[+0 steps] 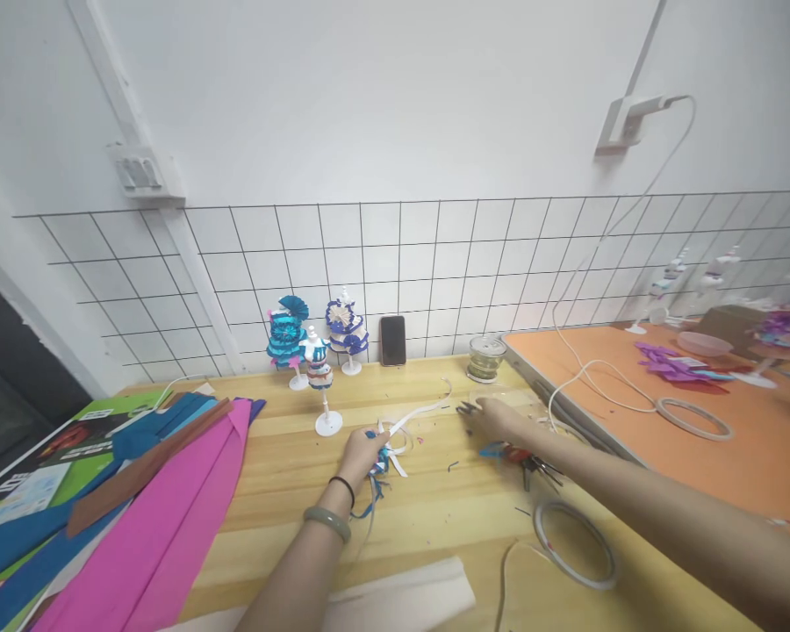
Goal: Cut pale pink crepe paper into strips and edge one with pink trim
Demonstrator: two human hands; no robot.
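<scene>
My left hand (362,454) is closed round a small blue and white paper piece (380,463) with loose ribbon ends, just above the wooden table (283,491). A white paper strip (421,412) runs from that piece toward the right. My right hand (493,420) reaches out flat over the table, fingertips at a small dark object (466,408) that I cannot make out. Just behind the right wrist lie scissors with red and blue handles (517,456).
Three paper-dressed figurines (316,360) on white stands stand at the back by the tiled wall, beside a phone (392,341) and a glass jar (486,357). Pink, blue and brown paper sheets (145,518) cover the left. Tape rings (574,544) lie right; an orange board (632,386) carries more scraps.
</scene>
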